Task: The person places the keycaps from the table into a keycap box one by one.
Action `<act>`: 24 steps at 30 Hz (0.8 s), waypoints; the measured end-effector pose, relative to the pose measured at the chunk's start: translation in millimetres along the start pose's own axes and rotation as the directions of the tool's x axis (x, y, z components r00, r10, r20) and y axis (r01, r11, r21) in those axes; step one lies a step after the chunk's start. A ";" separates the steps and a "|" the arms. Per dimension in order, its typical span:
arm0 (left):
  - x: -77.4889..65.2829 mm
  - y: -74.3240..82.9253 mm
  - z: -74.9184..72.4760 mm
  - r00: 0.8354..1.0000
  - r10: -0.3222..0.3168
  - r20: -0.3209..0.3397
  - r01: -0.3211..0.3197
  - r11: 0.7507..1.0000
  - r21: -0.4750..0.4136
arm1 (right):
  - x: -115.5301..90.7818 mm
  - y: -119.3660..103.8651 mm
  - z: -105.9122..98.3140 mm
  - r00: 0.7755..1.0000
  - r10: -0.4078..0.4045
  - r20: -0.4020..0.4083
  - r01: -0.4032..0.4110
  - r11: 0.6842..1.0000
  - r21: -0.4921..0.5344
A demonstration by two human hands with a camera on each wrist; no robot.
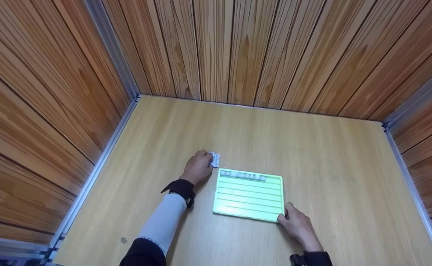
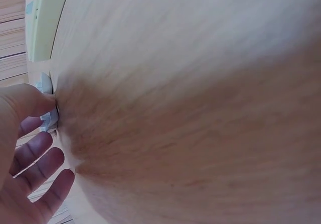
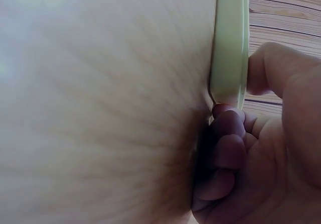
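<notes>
Small pale grey, keycap-like pieces (image 1: 216, 160) lie on the table just beyond the far left corner of a light green ridged tray (image 1: 248, 201). My left hand (image 1: 197, 167) is at these pieces. The left wrist view shows its thumb and index finger pinching a grey piece (image 2: 49, 119), while the other fingers (image 2: 46, 162) are spread and loosely bent. Along the tray's far slot runs a row of several similar pieces (image 1: 242, 175). My right hand (image 1: 298, 224) grips the tray's near right corner, thumb on the upper face and curled fingers (image 3: 229, 151) at the edge below.
The wooden table (image 1: 349, 177) is bounded by a plank wall (image 1: 245, 55) at the back and by others at both sides, with metal rails at the edges. A small dark round mark (image 1: 123, 240) shows on the table at the near left.
</notes>
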State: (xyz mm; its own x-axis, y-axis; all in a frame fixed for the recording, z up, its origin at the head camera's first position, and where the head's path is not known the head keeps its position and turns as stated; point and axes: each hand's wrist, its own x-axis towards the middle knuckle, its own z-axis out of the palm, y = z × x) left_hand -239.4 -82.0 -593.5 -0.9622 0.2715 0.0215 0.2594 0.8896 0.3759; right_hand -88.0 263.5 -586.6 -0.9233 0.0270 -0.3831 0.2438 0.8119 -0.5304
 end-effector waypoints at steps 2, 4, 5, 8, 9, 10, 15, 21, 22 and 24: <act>-0.2 -0.1 0.3 1.000 -0.001 -0.002 0.001 1.000 0.001 | 0.2 -0.1 0.0 1.000 0.002 0.001 -0.002 1.000 0.000; -0.6 -0.3 0.6 1.000 0.001 -0.004 -0.001 1.000 -0.002 | 0.3 -0.1 0.0 1.000 0.004 0.006 -0.004 1.000 0.000; -0.8 -0.4 0.8 1.000 0.003 -0.006 -0.003 1.000 -0.003 | 0.5 -0.1 0.0 1.000 0.005 0.007 -0.005 1.000 -0.001; -2.0 -0.6 0.5 1.000 0.015 -0.018 -0.015 1.000 -0.009 | 0.5 0.0 0.2 1.000 0.004 0.006 -0.004 1.000 -0.004; -2.6 -0.9 0.6 0.999 0.029 -0.033 -0.029 1.000 -0.007 | 0.3 0.0 0.4 1.000 -0.002 0.003 0.002 1.000 -0.005; -3.1 -1.1 0.8 0.998 0.041 -0.047 -0.041 0.999 -0.003 | 0.2 0.1 0.3 1.000 -0.007 0.002 0.007 1.000 -0.005; -3.4 -2.8 2.7 0.992 0.090 -0.094 -0.087 0.996 0.030 | 0.8 0.4 0.3 1.000 -0.020 0.002 0.020 1.000 -0.007; -3.6 -2.7 0.3 0.994 0.083 -0.065 -0.081 0.996 0.035 | 0.6 0.0 0.3 1.000 -0.017 -0.003 0.017 1.000 -0.007; -3.8 -2.3 -0.7 0.995 0.080 -0.057 -0.079 0.997 0.029 | 0.8 0.1 0.4 1.000 -0.013 -0.003 0.013 1.000 -0.006; -3.9 -1.7 -2.3 0.996 0.073 -0.042 -0.073 0.997 0.005 | 0.9 0.2 0.4 1.000 -0.004 0.000 0.004 1.000 -0.005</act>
State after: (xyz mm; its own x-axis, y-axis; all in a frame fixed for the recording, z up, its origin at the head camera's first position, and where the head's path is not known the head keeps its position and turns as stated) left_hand -236.3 -85.4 -592.1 -0.9433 0.3200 0.0880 0.3293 0.8694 0.3684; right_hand -88.7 263.4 -587.3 -0.9244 0.0237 -0.3807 0.2385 0.8148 -0.5284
